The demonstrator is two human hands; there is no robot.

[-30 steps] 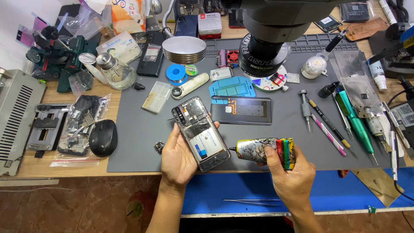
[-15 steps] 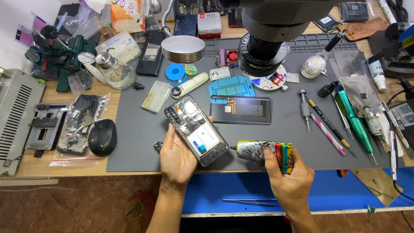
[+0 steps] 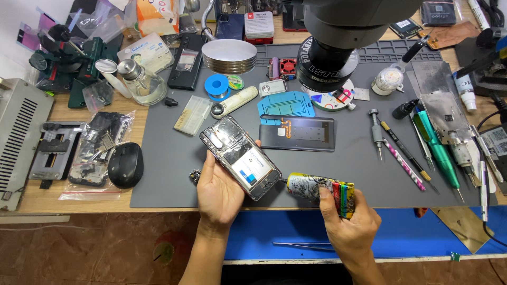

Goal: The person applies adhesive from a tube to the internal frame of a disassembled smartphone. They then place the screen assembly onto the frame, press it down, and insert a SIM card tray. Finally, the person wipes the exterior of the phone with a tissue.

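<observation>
Left hand (image 3: 219, 192) grasps opened phone (image 3: 240, 157); right hand (image 3: 351, 224) grips glue tube (image 3: 319, 187). Risk: excess squeeze could flood adhesive onto internals.

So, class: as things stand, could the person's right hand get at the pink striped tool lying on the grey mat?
Probably not straight away: the right hand is full, gripping a glue tube. The pink striped tool lies uncovered on the grey mat just right of that hand, so the path itself looks free.
</observation>
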